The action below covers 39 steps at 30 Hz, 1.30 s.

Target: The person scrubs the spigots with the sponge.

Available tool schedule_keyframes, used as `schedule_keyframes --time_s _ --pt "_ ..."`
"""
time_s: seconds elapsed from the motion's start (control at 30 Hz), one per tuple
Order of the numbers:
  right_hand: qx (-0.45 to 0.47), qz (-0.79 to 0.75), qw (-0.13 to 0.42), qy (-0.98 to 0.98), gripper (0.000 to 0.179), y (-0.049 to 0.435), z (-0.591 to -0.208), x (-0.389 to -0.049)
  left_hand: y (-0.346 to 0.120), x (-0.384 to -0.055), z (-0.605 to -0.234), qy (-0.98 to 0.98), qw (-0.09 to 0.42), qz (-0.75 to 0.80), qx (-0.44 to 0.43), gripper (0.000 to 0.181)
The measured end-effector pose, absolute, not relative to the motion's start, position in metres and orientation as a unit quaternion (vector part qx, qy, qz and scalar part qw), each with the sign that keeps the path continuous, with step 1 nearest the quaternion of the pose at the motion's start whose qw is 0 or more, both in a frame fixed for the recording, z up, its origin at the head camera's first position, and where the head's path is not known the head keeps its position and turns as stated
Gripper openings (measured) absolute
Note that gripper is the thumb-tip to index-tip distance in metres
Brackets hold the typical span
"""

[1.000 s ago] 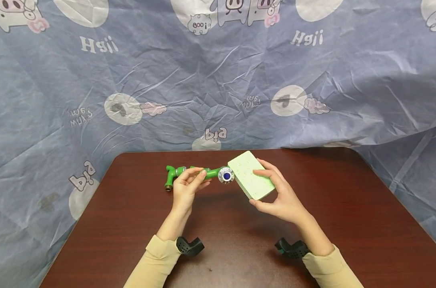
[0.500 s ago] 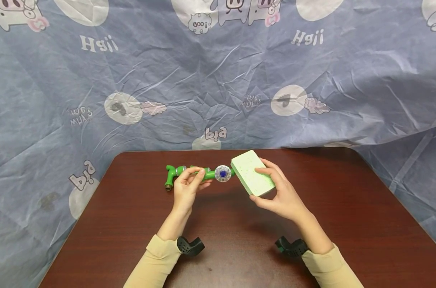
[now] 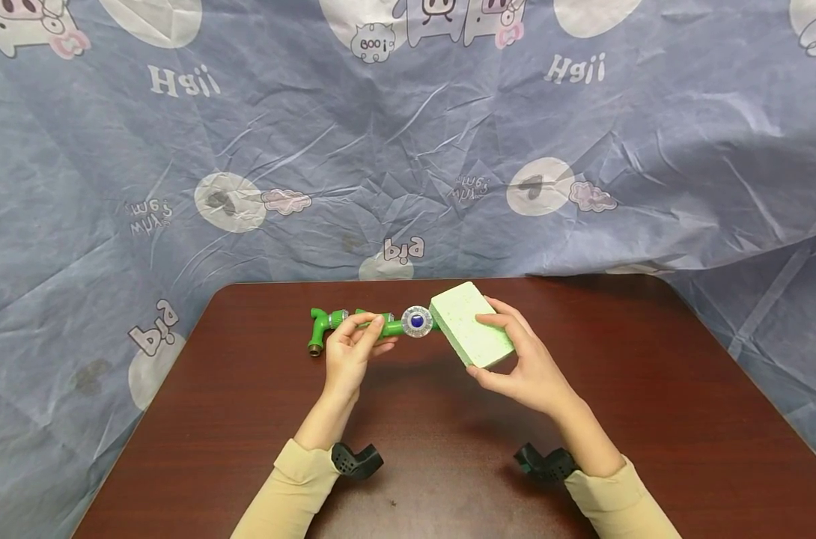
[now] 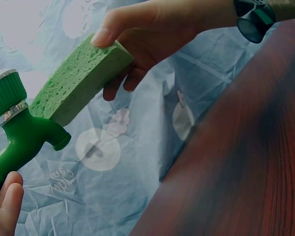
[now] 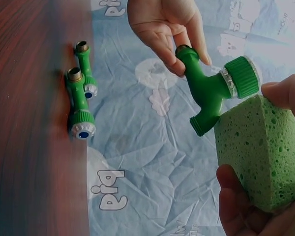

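Note:
My left hand (image 3: 347, 355) pinches a green tap (image 5: 206, 93) near its threaded inlet end, above the table. The tap's ribbed knob, with a clear rim and blue centre, faces up towards the head view. A pale green sponge block (image 3: 472, 326) is gripped in my right hand (image 3: 532, 367), thumb on one edge and fingers on the opposite one. In the right wrist view the sponge (image 5: 255, 147) lies against the tap's body beside the spout and knob; its porous face shows. The left wrist view shows the sponge (image 4: 81, 81) behind the tap (image 4: 29, 132), partly covered by it.
Two more green taps lie on the brown table (image 3: 246, 419) at the far left: one tap (image 3: 322, 327) shows well, the other is mostly behind my left hand. A blue printed cloth (image 3: 408, 165) hangs at the table's back edge. Both wrists wear black camera mounts.
The held tap has turned so that its knob faces further up, and the spout end now shows beside the sponge. The sponge has shifted slightly right, then a little back left.

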State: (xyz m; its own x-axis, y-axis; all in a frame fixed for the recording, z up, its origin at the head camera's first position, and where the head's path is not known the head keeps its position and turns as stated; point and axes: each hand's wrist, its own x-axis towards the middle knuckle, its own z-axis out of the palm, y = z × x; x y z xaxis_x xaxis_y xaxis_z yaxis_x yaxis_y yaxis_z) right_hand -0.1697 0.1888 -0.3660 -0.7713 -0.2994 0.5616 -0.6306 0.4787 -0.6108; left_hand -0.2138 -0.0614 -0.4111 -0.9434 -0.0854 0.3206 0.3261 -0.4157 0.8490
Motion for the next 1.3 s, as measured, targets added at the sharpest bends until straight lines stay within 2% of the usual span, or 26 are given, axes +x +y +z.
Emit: schedule_keyframes --time_s 0.2,0.4,0.53,0.67,0.8,1.0,1.3 --pt "0.288 0.435 0.176 -0.835 0.061 0.181 -0.350 -0.158 -0.061 -0.214 -0.412 -0.527 0.118 -0.836 -0.101 0.009" --pt "0.270 0.428 0.191 -0.841 0.064 0.193 -0.370 -0.173 -0.062 -0.215 -0.412 -0.527 0.123 -0.835 -0.098 0.010" --pt "0.276 0.430 0.179 -0.841 0.066 0.198 -0.379 -0.179 -0.061 -0.214 -0.411 -0.528 0.123 -0.835 -0.095 0.008" --pt "0.298 0.428 0.163 -0.837 0.066 0.199 -0.379 -0.179 -0.061 -0.213 -0.409 -0.525 0.124 -0.837 -0.089 0.006" --pt "0.291 0.421 0.172 -0.842 0.066 0.201 -0.376 -0.179 -0.061 -0.213 -0.408 -0.526 0.123 -0.837 -0.084 0.007" --pt "0.305 0.443 0.161 -0.827 0.062 0.194 -0.358 -0.167 -0.061 -0.212 -0.409 -0.533 0.126 -0.833 -0.082 0.009" --pt "0.338 0.485 0.158 -0.791 0.064 0.206 -0.373 -0.179 -0.061 -0.215 -0.409 -0.517 0.135 -0.841 -0.079 0.006"
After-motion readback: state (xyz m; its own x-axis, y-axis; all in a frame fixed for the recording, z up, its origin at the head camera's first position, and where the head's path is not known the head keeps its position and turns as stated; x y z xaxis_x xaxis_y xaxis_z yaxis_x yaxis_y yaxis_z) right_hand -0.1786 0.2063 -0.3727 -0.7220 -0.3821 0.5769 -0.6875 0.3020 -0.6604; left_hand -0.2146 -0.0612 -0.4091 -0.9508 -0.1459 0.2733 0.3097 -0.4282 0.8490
